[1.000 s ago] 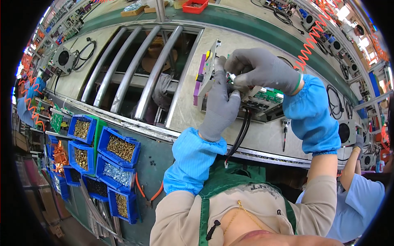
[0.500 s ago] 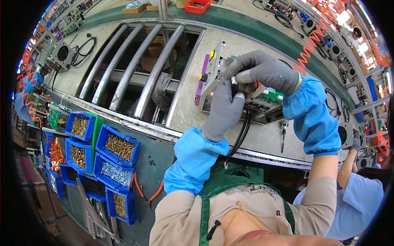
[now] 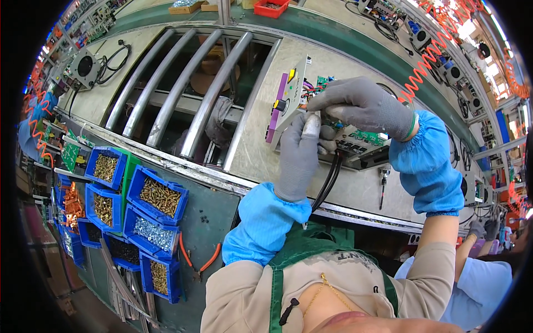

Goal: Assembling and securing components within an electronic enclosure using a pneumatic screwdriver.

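Left hand (image 3: 298,158) and right hand (image 3: 371,105) are curled close together, any grasped part hidden. Just leftward, nearer the left hand, a long front panel (image 3: 292,95) stretches away.

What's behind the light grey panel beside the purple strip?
Behind the panel, coloured wires show, with a green circuit board farther right. The left hand and right hand cover much between, hiding what lies there.

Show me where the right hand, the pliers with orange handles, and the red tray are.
Right hand (image 3: 371,105): head view, on the back of the hand.
Pliers (image 3: 197,273): head view, on the metal joint where the handles meet.
Red tray (image 3: 266,13): head view, on its near outer wall.
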Demonstrator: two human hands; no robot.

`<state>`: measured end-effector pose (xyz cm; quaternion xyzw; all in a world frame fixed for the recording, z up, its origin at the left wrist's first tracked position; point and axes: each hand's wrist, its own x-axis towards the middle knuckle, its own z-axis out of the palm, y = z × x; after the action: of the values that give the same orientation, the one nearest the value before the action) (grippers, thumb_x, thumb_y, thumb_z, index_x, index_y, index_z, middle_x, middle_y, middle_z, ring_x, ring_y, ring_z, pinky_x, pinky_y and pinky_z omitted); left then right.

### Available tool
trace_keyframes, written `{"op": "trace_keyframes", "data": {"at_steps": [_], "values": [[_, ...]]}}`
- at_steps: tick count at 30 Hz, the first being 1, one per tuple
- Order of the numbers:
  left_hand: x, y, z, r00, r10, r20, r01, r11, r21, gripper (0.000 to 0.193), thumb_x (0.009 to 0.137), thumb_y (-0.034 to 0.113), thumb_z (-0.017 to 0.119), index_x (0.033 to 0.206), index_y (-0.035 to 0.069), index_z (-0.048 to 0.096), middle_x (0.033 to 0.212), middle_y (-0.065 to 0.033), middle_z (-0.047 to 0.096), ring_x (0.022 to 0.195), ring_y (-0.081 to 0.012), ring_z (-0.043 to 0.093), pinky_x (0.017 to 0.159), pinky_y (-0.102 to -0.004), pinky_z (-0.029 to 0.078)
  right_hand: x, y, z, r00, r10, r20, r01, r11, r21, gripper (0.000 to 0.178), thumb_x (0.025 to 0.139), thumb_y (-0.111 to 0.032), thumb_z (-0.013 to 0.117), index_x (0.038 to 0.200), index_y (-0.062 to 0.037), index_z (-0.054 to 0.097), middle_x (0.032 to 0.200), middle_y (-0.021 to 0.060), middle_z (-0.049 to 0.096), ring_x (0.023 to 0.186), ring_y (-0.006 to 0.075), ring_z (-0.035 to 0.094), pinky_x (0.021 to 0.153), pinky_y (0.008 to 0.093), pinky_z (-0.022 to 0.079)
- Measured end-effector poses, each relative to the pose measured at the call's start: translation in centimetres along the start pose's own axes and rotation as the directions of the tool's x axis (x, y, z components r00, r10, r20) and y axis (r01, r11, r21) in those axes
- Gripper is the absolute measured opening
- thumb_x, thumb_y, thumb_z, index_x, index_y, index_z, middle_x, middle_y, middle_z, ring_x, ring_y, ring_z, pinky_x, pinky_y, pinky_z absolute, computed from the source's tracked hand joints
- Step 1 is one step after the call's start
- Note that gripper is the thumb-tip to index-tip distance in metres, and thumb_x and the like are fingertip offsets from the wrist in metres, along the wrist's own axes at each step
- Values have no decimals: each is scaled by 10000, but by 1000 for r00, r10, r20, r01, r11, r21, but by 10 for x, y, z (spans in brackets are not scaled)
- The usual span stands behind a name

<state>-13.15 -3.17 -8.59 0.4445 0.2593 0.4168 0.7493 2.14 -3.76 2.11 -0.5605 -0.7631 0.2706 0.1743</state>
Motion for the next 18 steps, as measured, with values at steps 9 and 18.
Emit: {"op": "trace_keyframes", "data": {"at_steps": [9,18], "values": [[6,-19,-7,958,-121,259,272,658,-702,230,981,274,493,1046,67,570,721,-2,525,560,-84,467,482,-218,387,9,9,-11,982,121,144,-146,973,181,207,852,-141,633,1009,-6,648,816,48,584,718,145,567,640,273,469],[12,-14,-9,826,474,305,-503,377,778,337,929,268,544,1190,58,587,645,-124,609,552,-281,608,517,-379,468,16,29,-21,985,171,-26,-173,970,-168,151,818,-126,670,926,-21,681,796,82,654,686,153,604,633,289,487]]}}
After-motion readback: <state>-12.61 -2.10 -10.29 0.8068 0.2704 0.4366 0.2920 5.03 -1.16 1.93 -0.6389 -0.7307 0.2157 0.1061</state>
